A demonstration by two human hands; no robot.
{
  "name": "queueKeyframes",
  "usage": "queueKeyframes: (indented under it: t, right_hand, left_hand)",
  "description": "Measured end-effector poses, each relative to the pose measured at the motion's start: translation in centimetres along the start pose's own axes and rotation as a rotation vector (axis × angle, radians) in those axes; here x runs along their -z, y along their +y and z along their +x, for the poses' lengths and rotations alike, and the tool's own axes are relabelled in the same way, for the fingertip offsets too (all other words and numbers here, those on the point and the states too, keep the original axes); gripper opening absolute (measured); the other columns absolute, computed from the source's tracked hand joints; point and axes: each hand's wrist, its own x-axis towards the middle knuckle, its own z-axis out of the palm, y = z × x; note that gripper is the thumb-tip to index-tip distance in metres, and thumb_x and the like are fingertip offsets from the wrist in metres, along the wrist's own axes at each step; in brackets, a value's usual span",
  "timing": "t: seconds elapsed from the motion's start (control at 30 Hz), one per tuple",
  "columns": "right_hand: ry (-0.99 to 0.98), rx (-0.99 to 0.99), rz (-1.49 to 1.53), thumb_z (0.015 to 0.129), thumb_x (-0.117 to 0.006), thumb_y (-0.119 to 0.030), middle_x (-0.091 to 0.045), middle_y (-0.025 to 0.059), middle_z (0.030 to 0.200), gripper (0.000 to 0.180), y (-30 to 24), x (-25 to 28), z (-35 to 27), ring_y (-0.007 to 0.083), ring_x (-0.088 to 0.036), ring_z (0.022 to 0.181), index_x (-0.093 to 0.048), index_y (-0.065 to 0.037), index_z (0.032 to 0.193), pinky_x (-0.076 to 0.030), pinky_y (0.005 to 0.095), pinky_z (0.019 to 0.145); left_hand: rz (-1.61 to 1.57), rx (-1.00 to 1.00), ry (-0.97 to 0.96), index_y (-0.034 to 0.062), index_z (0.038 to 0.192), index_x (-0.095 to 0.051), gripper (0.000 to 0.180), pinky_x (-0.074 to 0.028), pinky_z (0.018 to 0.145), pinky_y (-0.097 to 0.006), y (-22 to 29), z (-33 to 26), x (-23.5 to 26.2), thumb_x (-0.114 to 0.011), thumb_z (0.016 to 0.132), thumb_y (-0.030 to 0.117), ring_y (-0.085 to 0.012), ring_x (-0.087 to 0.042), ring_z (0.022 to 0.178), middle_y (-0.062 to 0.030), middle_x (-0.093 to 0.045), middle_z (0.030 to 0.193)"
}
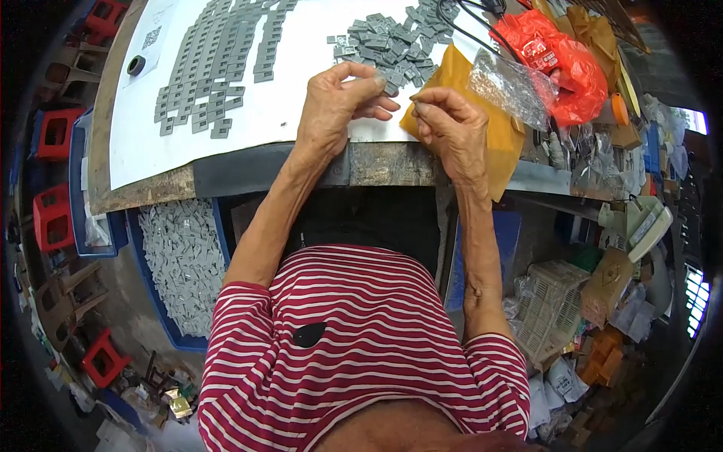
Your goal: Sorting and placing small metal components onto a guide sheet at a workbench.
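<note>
From here the left hand (pixel 330 104) looks half curled, a grey piece (pixel 390 89) at its thumb tip, gripped or not I can't tell. The right hand (pixel 456 124) pinches thumb to finger; whatever sits between is too small to tell. Light pinches above the table (pixel 392 167), just beside the grey pile (pixel 385 47), would serve best.

QR code (pixel 152 36), white sheet (pixel 148 56) | white print (pixel 536 48), red bag (pixel 584 94) | apparently too blurred
</note>
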Motion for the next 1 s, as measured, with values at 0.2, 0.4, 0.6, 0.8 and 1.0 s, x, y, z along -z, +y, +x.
queueKeyframes:
  t: [0.2, 0.4, 0.6, 0.8, 1.0]
  right_hand:
    - [0.005, 0.015, -0.042, 0.077, -0.058, -0.003, -0.057, 0.0022, 0.066, 0.014, 0.3, -0.5, -0.3, 0.0055, -0.052, 0.055, -0.058, 0.002, 0.090, -0.041, 0.0160, 0.048]
    - [0.010, -0.005, -0.037, 0.077, -0.061, -0.003, -0.056, 0.0024, 0.062, 0.013, 0.7, 0.0, -0.5, 0.0059, -0.051, 0.052, -0.055, 0.003, 0.087, -0.040, 0.0167, 0.046]
    - [-0.002, -0.061, -0.079, 0.076, -0.062, -0.004, -0.056, 0.0029, 0.064, 0.014, 0.6, 0.4, -0.7, 0.0064, -0.051, 0.051, -0.055, 0.003, 0.086, -0.040, 0.0169, 0.046]
    - [-0.058, -0.113, -0.067, 0.076, -0.062, -0.005, -0.057, 0.0026, 0.065, 0.014, 0.4, 0.8, -0.6, 0.0059, -0.050, 0.050, -0.056, 0.002, 0.086, -0.038, 0.0165, 0.044]
    - [-0.078, -0.148, -0.065, 0.076, -0.061, -0.008, -0.055, 0.0010, 0.061, 0.012, 0.5, 0.8, -0.5, 0.0047, -0.047, 0.048, -0.057, 0.002, 0.083, -0.034, 0.0161, 0.043]
  left_hand:
    - [0.042, -0.006, 0.021, -0.0054, 0.093, -0.055, 0.018, -0.050, 0.054, -0.019, -0.7, -1.1, -1.4, -0.056, 0.080, 0.006, -0.0125, -0.061, 0.059, -0.0108, -0.062, 0.067]
    - [0.180, -0.048, -0.022, -0.0051, 0.098, -0.056, 0.022, -0.048, 0.057, -0.020, -1.7, -1.4, -1.6, -0.051, 0.082, 0.010, -0.0098, -0.058, 0.060, -0.0081, -0.061, 0.067]
    - [0.364, -0.073, -0.024, -0.0026, 0.094, -0.056, 0.020, -0.042, 0.056, -0.020, -1.9, -1.9, -1.9, -0.047, 0.085, 0.013, -0.0081, -0.050, 0.059, -0.0050, -0.057, 0.068]
    - [0.341, -0.058, -0.053, -0.0014, 0.092, -0.056, 0.019, -0.040, 0.054, -0.019, -2.0, -2.1, -1.7, -0.047, 0.085, 0.014, -0.0073, -0.047, 0.057, -0.0032, -0.055, 0.066]
    - [0.203, -0.012, -0.082, -0.0037, 0.092, -0.055, 0.020, -0.041, 0.055, -0.019, -2.4, -2.1, -1.5, -0.047, 0.084, 0.013, -0.0073, -0.049, 0.057, -0.0037, -0.056, 0.067]
